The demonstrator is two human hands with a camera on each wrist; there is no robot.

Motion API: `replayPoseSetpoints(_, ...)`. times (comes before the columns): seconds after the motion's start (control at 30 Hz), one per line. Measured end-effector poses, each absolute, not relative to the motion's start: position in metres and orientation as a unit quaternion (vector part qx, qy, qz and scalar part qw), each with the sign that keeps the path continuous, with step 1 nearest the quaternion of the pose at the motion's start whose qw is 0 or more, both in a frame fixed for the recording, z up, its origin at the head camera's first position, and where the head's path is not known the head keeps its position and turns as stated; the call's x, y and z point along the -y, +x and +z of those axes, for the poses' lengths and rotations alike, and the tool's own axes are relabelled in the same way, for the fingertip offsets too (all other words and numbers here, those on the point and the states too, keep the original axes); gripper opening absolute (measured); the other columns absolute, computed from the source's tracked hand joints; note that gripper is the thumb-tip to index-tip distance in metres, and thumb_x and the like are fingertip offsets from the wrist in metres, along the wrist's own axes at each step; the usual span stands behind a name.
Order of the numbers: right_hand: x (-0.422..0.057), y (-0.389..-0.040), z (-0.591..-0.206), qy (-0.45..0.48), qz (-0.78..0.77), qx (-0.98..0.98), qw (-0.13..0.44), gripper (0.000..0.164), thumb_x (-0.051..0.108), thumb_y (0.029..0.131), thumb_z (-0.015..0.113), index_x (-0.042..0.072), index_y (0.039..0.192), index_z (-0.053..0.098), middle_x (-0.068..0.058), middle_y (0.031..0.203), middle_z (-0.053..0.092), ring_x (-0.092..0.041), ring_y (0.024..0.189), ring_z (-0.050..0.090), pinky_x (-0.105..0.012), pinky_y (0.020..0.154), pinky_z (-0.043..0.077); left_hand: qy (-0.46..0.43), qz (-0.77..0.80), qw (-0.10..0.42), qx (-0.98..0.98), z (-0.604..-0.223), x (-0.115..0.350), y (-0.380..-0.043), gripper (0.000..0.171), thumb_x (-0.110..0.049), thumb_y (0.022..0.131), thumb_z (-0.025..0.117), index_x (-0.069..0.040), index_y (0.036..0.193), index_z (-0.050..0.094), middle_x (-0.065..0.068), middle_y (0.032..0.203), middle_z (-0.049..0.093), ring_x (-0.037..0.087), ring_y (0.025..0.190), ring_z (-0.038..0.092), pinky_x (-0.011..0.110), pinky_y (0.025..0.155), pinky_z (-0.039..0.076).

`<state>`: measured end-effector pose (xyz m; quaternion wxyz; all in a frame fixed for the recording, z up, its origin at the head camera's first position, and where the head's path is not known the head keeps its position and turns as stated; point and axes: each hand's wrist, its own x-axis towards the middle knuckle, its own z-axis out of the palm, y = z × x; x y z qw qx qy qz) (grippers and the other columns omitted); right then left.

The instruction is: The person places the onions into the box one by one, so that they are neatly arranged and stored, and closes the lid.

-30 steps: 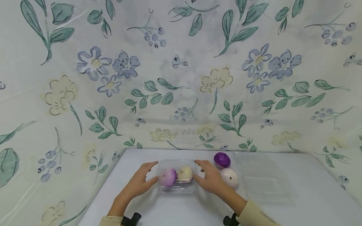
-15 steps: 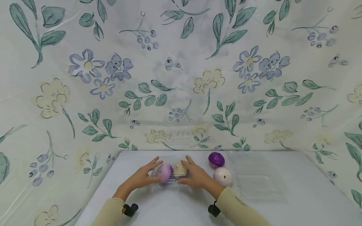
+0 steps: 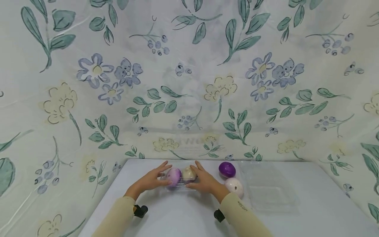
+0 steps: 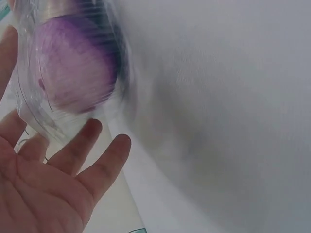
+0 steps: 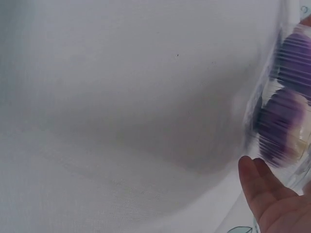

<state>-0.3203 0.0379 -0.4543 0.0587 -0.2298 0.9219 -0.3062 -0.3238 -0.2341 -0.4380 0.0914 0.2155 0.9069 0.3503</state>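
While its ends are met by the left hand [image 3: 151, 180] and right hand [image 3: 205, 181], fingers spread fairly straight, grip firmness untellable, a clear box [image 3: 181, 188] is seen at lower centre | two onions [image 3: 174, 177] held inside | step, seemingly: box steadied or pressed closed; even two-sided pressure is called for | farther, right of centre: loose purple onion [image 3: 227, 170]

left sleeve [image 3: 116, 215]: beige | right sleeve [image 3: 241, 214]: beige, dark lettering [image 3: 242, 206] | wrist cameras [image 3: 141, 211]: black, stubby

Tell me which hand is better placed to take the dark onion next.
Probably the right hand, nearer the dark onion; the left hand holds the box by its far end.
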Motion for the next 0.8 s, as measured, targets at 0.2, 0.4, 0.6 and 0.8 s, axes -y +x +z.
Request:
replayPoseSetpoints(0.2,-0.041,-0.320,-0.450,-0.229,-0.287,-0.929,0.055,0.086,0.048,0.089,0.070,0.012,0.156,0.030,-0.012,0.167,0.009,-0.038,0.145,0.035,-0.053,0.115,0.034,0.202,0.336,0.095,-0.915,-0.435,0.228,-0.325,0.078,-0.041,0.090,0.071,-0.015,0.154,0.036,0.017,0.166,0.010,0.052,0.141,0.032,0.069,0.110,0.029)
replayPoseSetpoints(0.4,-0.043,-0.321,-0.450,-0.228,-0.274,-0.932,0.059,0.090,0.054,0.088,0.068,0.014,0.157,0.026,-0.012,0.167,0.008,-0.038,0.145,0.035,-0.053,0.115,0.035,0.207,0.326,0.106,-0.916,-0.431,0.228,-0.327,0.085,-0.041,0.089,0.071,-0.015,0.157,0.028,0.021,0.166,0.003,0.053,0.145,0.022,0.071,0.110,0.025)
replayPoseSetpoints(0.6,-0.055,-0.322,-0.439,-0.227,-0.265,-0.937,0.034,0.098,0.067,0.084,0.063,0.022,0.159,0.019,-0.008,0.168,0.007,-0.039,0.146,0.033,-0.057,0.114,0.035,0.168,0.317,0.127,-0.925,-0.419,0.234,-0.326,0.100,-0.051,0.091,0.066,-0.021,0.161,0.001,0.025,0.163,-0.018,0.054,0.148,0.003,0.076,0.110,0.015)
replayPoseSetpoints(0.8,-0.092,-0.318,-0.422,-0.248,-0.171,-0.953,-0.029,0.090,0.068,0.089,0.054,0.025,0.160,0.017,-0.006,0.168,0.005,-0.041,0.147,0.029,-0.062,0.114,0.031,0.152,0.241,0.071,-0.956,-0.416,0.244,-0.325,0.096,-0.061,0.092,0.057,-0.017,0.161,0.006,0.027,0.163,-0.012,0.056,0.147,0.003,0.078,0.109,0.014)
